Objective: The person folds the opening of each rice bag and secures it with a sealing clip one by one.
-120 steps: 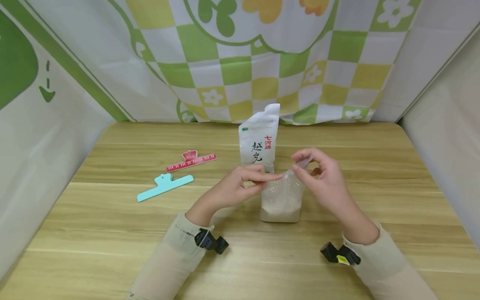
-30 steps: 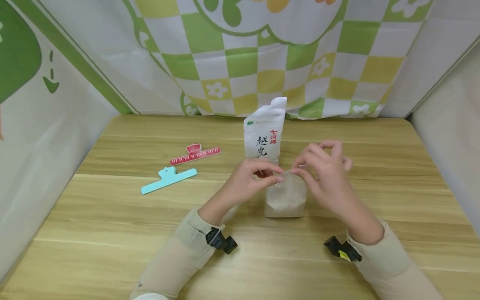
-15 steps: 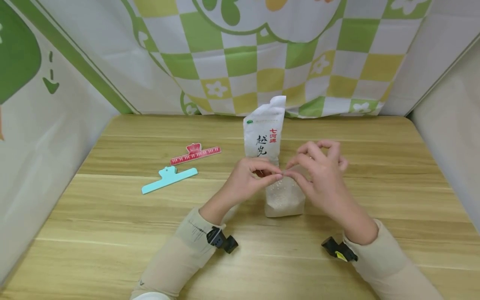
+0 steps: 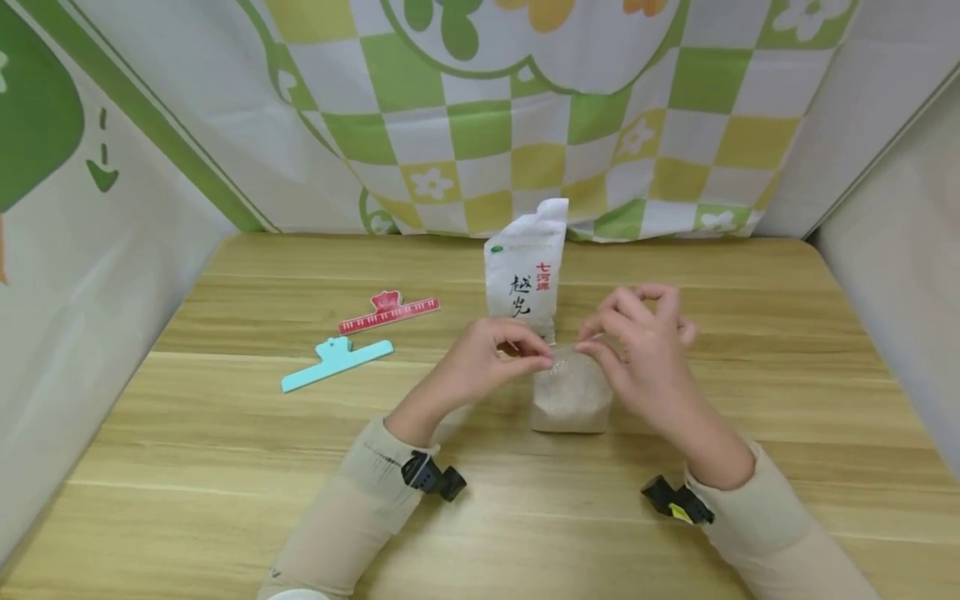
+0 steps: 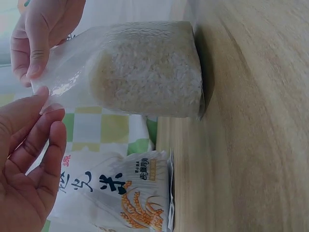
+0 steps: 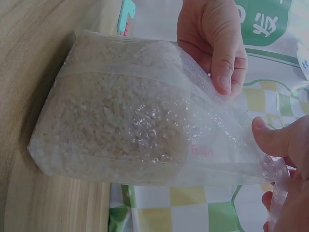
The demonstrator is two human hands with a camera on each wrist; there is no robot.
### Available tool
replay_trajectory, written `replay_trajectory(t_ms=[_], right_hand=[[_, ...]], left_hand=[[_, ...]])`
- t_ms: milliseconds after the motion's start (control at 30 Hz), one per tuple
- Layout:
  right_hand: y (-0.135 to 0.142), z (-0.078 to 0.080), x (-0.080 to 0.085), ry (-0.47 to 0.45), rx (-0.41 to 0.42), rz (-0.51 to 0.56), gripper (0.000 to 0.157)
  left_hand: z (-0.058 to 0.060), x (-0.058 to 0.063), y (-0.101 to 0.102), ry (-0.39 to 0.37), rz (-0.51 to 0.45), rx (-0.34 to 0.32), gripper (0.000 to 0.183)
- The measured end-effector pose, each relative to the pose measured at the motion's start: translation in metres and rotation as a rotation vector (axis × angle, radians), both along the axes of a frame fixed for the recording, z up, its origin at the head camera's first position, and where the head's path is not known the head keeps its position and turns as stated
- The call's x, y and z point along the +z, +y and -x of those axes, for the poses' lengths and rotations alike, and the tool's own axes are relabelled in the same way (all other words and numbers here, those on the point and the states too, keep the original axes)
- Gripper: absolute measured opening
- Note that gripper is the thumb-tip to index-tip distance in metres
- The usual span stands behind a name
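Observation:
A clear plastic bag of rice [image 4: 572, 402] stands upright on the table between the two hands. My left hand [image 4: 487, 360] pinches the bag's top edge on the left side, thumb against fingertips. On the right side of that edge, my right hand [image 4: 647, 350] pinches the film between thumb and forefinger, its other fingers lifted and bent. In the right wrist view, the upper part of the clear bag [image 5: 72, 72] is loose film above the rice, and some film runs down past the right hand [image 6: 292, 154]. Behind stands a white printed rice bag [image 4: 525, 262], its lower part partly hidden.
A red sealing clip [image 4: 388, 313] with a piano-key pattern and a light blue sealing clip [image 4: 337, 363] lie on the left of the wooden table [image 4: 225, 467]. A green, yellow and white checked cloth [image 4: 480, 125] hangs behind the table.
My left forefinger lay straight along the bag's rim earlier; now it pinches with the thumb. My right hand lowered its raised corner of film. Over the last half second the hands moved slightly apart.

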State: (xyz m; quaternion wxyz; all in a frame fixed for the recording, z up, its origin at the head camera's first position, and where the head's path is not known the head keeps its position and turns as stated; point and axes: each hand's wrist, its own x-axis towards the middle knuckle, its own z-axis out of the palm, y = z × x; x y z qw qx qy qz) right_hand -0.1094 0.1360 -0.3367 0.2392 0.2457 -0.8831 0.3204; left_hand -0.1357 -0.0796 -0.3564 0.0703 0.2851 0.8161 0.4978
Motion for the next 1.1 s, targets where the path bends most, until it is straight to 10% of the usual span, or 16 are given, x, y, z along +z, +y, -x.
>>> replay_trajectory(t_ms=[333,1100], right_hand=[[0.000,-0.002,0.000,-0.040,0.006,0.020,0.014],[0.001,-0.002,0.002,-0.062,0.007,0.022,0.015]], left_hand=[[0.005,0.005,-0.031,-0.031,0.128,0.028,0.016],[0.001,0.023,-0.180,-0.051,0.389,0.238,0.034]])
